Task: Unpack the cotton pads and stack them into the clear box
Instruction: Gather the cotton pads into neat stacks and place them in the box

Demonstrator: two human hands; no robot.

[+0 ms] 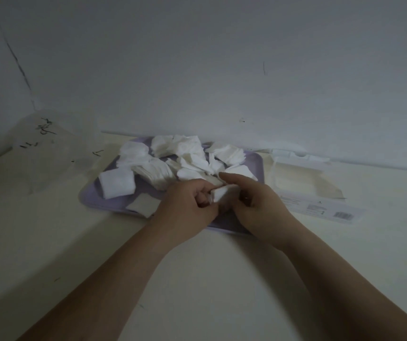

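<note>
White cotton pads (173, 158) lie in loose heaps and short stacks across a lilac tray (91, 195), which rests on a pale table (37, 230) set against a plain wall (197, 57). One thicker stack (116, 183) sits near the tray's left edge, and a single flat pad (141, 205) lies at its near rim. Over the near right part of the tray, both hands meet around a small stack of pads (219, 192). Left hand (190, 205): fingers curled inward, pinching the left end of the small stack. Right hand (254, 205): fingers wrapped over the right end of the same stack, with the index finger (232, 179) extended along its top. Both forearms reach in from the lower edge of the view, bare. To the right of the tray, just beside it, lies an opened cream package (305, 183) with a white flap raised at its far end and a printed label with a barcode (342, 214) on its near corner. At far left, on the table by the wall corner, lies a sheet of clear plastic (45, 143) bearing dark marks. No clear box can be made out in this dim view.
</note>
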